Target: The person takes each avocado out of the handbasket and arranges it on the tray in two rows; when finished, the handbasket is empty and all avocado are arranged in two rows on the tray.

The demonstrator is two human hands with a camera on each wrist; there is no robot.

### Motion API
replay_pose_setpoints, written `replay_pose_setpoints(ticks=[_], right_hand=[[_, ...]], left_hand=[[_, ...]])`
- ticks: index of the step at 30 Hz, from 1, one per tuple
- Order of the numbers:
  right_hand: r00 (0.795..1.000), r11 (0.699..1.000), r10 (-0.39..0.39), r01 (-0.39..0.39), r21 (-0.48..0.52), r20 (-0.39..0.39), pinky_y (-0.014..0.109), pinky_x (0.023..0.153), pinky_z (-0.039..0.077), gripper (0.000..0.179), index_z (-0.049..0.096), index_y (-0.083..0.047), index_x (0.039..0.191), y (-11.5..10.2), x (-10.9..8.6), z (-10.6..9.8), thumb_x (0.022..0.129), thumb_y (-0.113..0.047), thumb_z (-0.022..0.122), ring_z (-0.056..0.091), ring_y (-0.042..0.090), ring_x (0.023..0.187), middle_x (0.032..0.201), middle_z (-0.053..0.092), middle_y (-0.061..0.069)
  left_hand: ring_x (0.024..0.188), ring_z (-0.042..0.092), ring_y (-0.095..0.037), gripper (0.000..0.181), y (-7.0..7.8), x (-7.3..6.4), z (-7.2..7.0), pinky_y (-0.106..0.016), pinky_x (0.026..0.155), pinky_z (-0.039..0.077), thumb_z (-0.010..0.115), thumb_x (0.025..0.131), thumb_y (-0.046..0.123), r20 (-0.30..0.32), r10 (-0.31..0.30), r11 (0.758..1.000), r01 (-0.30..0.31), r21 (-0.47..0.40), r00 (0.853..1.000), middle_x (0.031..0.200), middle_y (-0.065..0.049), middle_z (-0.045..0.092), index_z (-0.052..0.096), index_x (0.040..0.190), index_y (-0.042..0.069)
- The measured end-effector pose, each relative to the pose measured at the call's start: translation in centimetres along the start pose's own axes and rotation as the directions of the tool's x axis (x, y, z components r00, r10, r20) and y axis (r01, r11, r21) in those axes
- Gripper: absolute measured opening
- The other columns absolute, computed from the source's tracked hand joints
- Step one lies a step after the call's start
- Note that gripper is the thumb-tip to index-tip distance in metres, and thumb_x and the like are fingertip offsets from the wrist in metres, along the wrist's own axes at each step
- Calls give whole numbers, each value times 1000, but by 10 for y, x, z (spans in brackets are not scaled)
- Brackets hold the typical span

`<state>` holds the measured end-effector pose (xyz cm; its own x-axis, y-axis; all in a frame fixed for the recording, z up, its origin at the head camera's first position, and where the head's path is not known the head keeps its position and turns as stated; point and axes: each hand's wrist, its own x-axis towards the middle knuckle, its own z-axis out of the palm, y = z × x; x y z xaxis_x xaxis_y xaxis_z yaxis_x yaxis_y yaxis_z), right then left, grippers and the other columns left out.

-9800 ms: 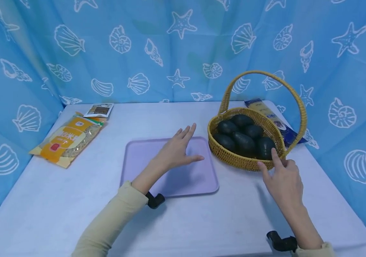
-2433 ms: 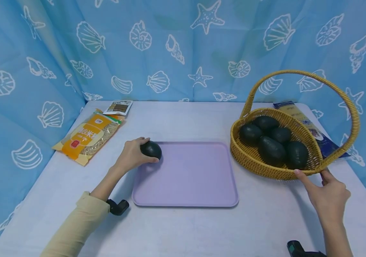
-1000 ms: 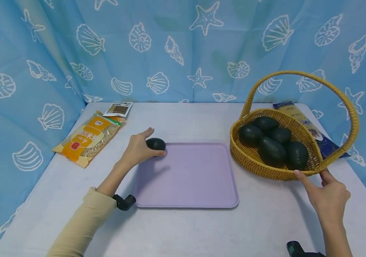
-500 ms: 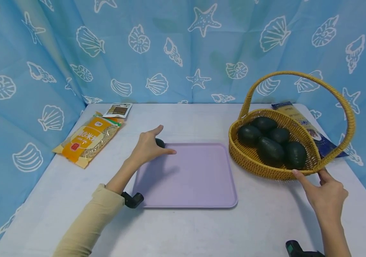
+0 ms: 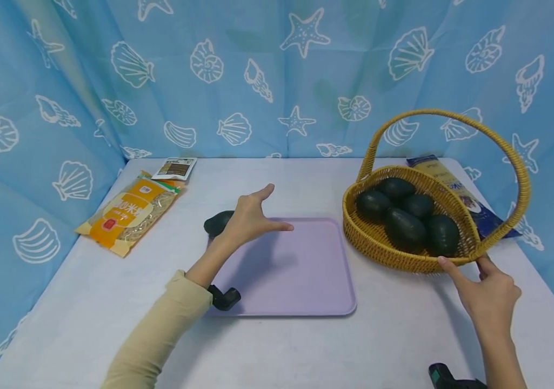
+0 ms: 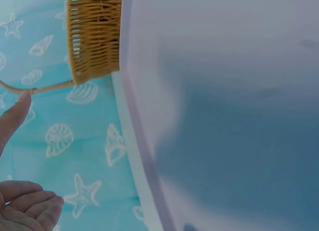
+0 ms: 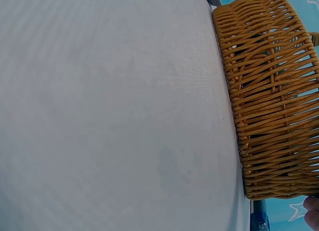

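Observation:
A dark green avocado (image 5: 217, 223) lies at the back left corner of the lilac tray (image 5: 306, 270). My left hand (image 5: 249, 220) hovers over the tray's back part, right of that avocado, thumb and fingers spread with nothing between them. The left wrist view shows its thumb (image 6: 14, 118) well apart from the fingers. My right hand (image 5: 488, 297) grips the near right rim of the yellow woven basket (image 5: 384, 259), thumb on the rim and fingers partly hidden behind it. Several avocados (image 5: 405, 227) sit inside the basket. Only fingertips (image 7: 312, 213) of this hand appear in the right wrist view.
The basket's tall handle (image 5: 452, 114) arches over it. A blue and gold packet (image 5: 461, 194) lies behind the basket. On the left are an orange and clear food bag (image 5: 128, 213) and a small white packet (image 5: 175, 168). A patterned blue curtain (image 5: 257, 81) surrounds the white table.
One avocado went from the basket to the tray's back left corner. My left hand has let go of it and moved right over the tray. My right hand keeps holding the basket rim.

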<state>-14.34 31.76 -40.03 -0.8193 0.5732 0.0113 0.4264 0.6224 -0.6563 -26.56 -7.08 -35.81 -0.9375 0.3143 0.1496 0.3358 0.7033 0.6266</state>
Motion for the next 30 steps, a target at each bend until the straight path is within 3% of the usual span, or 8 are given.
replay_pose_setpoints(ticks=[3,4,8,11,15,25,30], right_hand=[[1000,1000,-5,5,4,-1,69,102,18,75,44,0,141,-1,0,0,89,-50,62,38,54,127,136,43,33],[1000,1000,-7,7,2,-1,69,102,19,75,44,0,142,-2,0,0,89,-50,62,37,54,127,136,43,33],[1000,1000,-3,3,-1,4,69,101,20,75,43,0,142,-1,0,-1,89,-50,62,37,54,128,137,42,32],[1000,1000,1,-1,-1,3,70,103,20,75,45,1,141,-1,0,-1,89,-50,62,37,54,127,137,43,32],[1000,1000,2,-2,-3,3,70,103,20,75,46,2,140,0,-1,0,89,-51,62,38,54,126,135,44,33],[1000,1000,-24,24,16,-13,70,101,20,73,48,2,139,-1,-3,1,89,-48,63,39,56,125,133,46,34],[1000,1000,-8,8,16,-11,71,103,20,74,46,0,140,-2,-2,-1,88,-49,64,37,54,129,134,46,32]], left_hand=[[128,51,-30,104,5,3,4,-43,104,44,88,64,43,4,16,1000,-15,-23,1000,103,-20,65,39,145,1],[129,51,-30,104,6,5,5,-42,104,44,88,64,43,3,22,999,-22,-27,1000,112,-21,65,39,145,1],[127,52,-31,104,15,10,13,-42,104,45,88,64,44,10,38,999,-38,-32,999,109,-21,65,39,145,1],[128,52,-30,104,25,15,19,-41,104,45,87,64,45,19,39,999,-38,-29,999,119,-20,64,40,145,2],[135,46,-27,104,39,24,28,-40,106,44,87,64,46,40,41,999,-40,-31,998,147,-14,45,40,146,3],[133,48,-25,101,76,39,53,-35,103,46,87,65,45,76,116,992,-113,-52,990,147,-12,45,42,145,4],[128,53,-22,99,95,45,68,-33,101,48,86,66,46,79,150,986,-143,-89,986,139,-13,55,42,145,4]])
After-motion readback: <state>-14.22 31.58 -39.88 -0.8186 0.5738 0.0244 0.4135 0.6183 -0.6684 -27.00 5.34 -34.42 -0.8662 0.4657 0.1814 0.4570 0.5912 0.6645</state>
